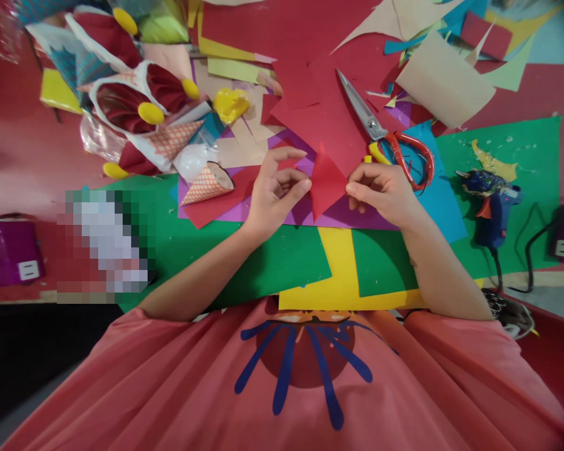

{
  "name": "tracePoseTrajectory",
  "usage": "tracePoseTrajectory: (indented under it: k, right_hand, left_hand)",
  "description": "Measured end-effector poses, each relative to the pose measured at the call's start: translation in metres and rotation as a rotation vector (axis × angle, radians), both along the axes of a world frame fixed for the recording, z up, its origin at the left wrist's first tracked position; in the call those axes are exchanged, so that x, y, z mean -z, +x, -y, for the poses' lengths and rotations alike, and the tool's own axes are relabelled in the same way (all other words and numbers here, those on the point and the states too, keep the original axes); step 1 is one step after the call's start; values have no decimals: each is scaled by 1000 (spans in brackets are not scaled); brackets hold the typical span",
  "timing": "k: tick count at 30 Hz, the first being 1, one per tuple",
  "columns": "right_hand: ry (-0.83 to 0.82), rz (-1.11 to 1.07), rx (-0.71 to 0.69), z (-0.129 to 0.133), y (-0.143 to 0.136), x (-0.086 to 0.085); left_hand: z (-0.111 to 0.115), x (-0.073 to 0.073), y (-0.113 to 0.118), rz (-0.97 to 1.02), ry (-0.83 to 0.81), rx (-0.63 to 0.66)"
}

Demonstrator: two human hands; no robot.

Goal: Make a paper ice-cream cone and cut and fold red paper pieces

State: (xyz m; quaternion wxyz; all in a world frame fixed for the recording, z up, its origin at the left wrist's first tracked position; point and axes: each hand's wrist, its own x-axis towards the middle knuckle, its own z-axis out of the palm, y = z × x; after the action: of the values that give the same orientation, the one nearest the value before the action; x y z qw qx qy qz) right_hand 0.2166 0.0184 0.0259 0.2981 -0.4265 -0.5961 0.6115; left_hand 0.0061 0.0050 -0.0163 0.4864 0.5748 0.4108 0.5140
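Between my two hands is a small piece of red paper [328, 183] with pointed ends, held up over the purple sheet. My left hand [278, 191] pinches its left edge between thumb and fingers. The right corner is pinched by the thumb and index finger of my right hand [380, 191]. Just beyond my right hand lie scissors [373, 125] with red handles, blades slightly apart and pointing away. A checkered paper cone [209, 183] rests to the left of my left hand, on red paper strips.
A blue glue gun [492, 210] stands on green sheets at the right, its cord running toward the front edge. Paper cones with dark red pleated insides [122, 106] are heaped at the back left. Beige paper [446, 80] and scraps cover the back right. Yellow paper [341, 263] lies nearest me.
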Motion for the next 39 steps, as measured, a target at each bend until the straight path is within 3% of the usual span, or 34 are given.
tracePoseTrajectory:
  k: [10,32,39]
  right_hand:
    - [-3,-3,14,-2,2,1]
    - [12,-8,9,-3,2,2]
    - [22,-4,-1,-3,2,0]
  left_hand:
    - [-2,-14,-2,-83,19,59]
    - [1,-12,-3,-109,14,11]
    - [-1,-8,-4,-55,-40,63]
